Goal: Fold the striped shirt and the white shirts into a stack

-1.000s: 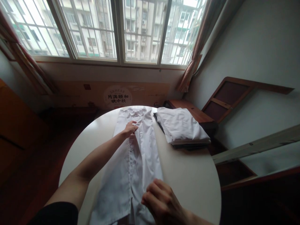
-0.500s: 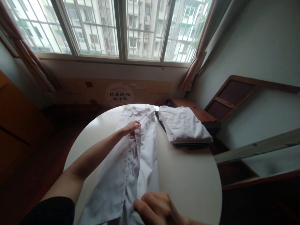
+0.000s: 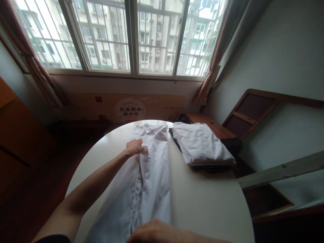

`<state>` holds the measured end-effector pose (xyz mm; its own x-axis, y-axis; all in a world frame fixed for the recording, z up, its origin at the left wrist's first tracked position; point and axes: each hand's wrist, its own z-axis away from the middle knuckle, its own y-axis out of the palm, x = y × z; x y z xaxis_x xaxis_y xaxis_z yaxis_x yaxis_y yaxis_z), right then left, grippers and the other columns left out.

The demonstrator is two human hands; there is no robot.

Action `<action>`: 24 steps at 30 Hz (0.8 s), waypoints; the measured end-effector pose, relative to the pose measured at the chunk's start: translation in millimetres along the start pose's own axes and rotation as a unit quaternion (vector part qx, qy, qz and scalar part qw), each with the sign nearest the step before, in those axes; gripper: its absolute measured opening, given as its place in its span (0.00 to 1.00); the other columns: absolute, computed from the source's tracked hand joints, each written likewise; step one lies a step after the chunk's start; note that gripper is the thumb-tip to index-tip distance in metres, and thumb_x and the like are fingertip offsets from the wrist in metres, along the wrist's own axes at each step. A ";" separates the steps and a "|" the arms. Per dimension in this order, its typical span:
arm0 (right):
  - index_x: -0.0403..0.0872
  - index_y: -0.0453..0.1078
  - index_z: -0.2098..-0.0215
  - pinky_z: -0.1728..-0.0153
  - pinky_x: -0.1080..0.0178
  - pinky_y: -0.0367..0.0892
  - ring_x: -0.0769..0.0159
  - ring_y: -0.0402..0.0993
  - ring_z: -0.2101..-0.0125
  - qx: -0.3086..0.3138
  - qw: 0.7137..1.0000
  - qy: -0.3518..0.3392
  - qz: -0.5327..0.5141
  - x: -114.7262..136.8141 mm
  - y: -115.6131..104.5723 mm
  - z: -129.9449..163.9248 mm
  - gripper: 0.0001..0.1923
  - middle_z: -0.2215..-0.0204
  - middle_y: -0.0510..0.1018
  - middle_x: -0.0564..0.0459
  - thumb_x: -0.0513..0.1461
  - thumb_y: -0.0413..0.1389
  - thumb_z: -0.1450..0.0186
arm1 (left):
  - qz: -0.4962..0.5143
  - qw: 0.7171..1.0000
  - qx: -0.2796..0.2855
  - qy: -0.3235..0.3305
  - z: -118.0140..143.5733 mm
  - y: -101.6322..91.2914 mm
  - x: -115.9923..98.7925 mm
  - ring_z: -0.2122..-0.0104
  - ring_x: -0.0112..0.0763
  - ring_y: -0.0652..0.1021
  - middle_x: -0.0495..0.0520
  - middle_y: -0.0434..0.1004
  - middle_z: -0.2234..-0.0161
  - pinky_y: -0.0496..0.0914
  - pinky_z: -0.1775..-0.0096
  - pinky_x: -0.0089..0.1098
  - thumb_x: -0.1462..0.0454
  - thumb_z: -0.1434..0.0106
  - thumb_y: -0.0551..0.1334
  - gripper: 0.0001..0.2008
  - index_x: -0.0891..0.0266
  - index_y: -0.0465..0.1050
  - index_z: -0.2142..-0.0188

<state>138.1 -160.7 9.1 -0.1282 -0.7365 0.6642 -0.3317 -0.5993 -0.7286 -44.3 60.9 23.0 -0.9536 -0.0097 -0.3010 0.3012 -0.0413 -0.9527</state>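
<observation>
A white button-up shirt lies lengthwise on a round white table, collar toward the window, its sides folded inward into a long strip. My left hand pinches the shirt's left folded edge near the chest. At the bottom of the view my right hand rests on the shirt's lower part, fingers curled; its grip is hidden by the frame edge.
A stack of folded clothes, white on top of dark, sits at the table's far right. A wooden bench and leaning wooden frame stand to the right. A cardboard panel lines the wall under the window.
My left hand has drawn the shirt's left edge leftward and slightly nearer. My right hand has slid down toward the near edge of the view. The camera tilted up a little.
</observation>
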 end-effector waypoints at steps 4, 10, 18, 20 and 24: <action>0.46 0.69 0.53 0.53 0.60 0.67 0.61 0.73 0.56 -0.299 0.935 0.188 0.034 -54.8 -91.2 -8.8 0.15 0.57 0.76 0.47 0.43 0.56 0.38 | -0.005 0.993 0.025 0.117 -43.8 -9.5 -3.3 0.49 0.44 0.71 0.55 0.73 0.49 0.64 0.49 0.40 0.64 0.43 0.56 0.21 0.55 0.71 0.49; 0.36 0.58 0.41 0.41 0.54 0.54 0.53 0.58 0.41 -0.420 0.826 0.349 0.137 -190.1 -179.5 -38.6 0.31 0.42 0.63 0.35 0.44 0.53 0.38 | -0.103 0.962 -0.041 0.251 -106.2 21.0 -27.2 0.37 0.48 0.53 0.50 0.51 0.35 0.48 0.40 0.53 0.66 0.41 0.57 0.31 0.48 0.58 0.39; 0.29 0.46 0.36 0.38 0.58 0.42 0.55 0.41 0.35 -0.299 0.834 0.402 0.231 -261.2 -191.8 -64.5 0.37 0.35 0.48 0.33 0.47 0.46 0.34 | -0.156 0.925 -0.138 0.319 -148.3 57.7 -54.6 0.41 0.43 0.62 0.60 0.67 0.44 0.55 0.42 0.45 0.70 0.35 0.49 0.19 0.61 0.71 0.50; 0.30 0.44 0.35 0.38 0.56 0.40 0.54 0.38 0.34 -0.261 0.832 0.417 0.255 -266.3 -186.7 -64.4 0.39 0.34 0.45 0.34 0.48 0.46 0.34 | -0.091 0.951 -0.164 0.244 -157.1 55.2 -59.6 0.47 0.42 0.69 0.62 0.74 0.52 0.61 0.47 0.41 0.68 0.34 0.48 0.16 0.63 0.74 0.57; 0.35 0.40 0.33 0.37 0.52 0.35 0.53 0.32 0.34 -0.184 0.853 0.399 0.283 -268.7 -175.8 -65.9 0.42 0.33 0.40 0.41 0.54 0.45 0.35 | 0.093 0.975 -0.199 0.030 -174.6 39.4 -70.0 0.60 0.36 0.76 0.60 0.78 0.60 0.66 0.59 0.33 0.63 0.31 0.45 0.18 0.63 0.73 0.57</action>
<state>169.3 163.2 -30.2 -0.9108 -0.3401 0.2340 -0.2584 0.0278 -0.9656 34.9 234.4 -0.9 -0.8842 0.0779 -0.4607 0.4573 0.3465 -0.8191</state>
